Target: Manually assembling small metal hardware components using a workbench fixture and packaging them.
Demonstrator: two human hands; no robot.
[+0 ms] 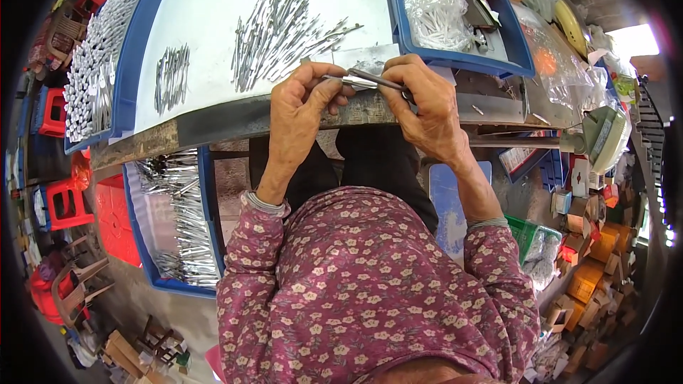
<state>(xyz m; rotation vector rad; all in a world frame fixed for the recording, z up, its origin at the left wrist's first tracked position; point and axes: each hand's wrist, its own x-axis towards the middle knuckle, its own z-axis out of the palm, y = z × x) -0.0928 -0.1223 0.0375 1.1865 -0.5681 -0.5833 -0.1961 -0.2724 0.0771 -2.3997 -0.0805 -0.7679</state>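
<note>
Both my hands meet at the front edge of the table. My left hand [299, 99] is closed in a pinch on a thin silver metal piece [361, 84]. A slim dark metal tool [375, 79] lies in my right hand [427, 107], its fingers wrapped round it. The tool's tip reaches over to the left fingertips, beside the piece; whether they touch I cannot tell. Just beyond my hands, a large fanned pile of slender metal pieces [274, 35] rests on the white tabletop [203, 7]. Farther left lies a smaller, neater bundle of metal pieces [171, 80].
A blue tray [135, 53] of white-ended rods stands at the table's left. At the right, another blue tray [523, 60] holds plastic bags. Below the table's left side is a blue bin [211, 220] of metal pieces. A pale green device [605, 135] juts out at the right.
</note>
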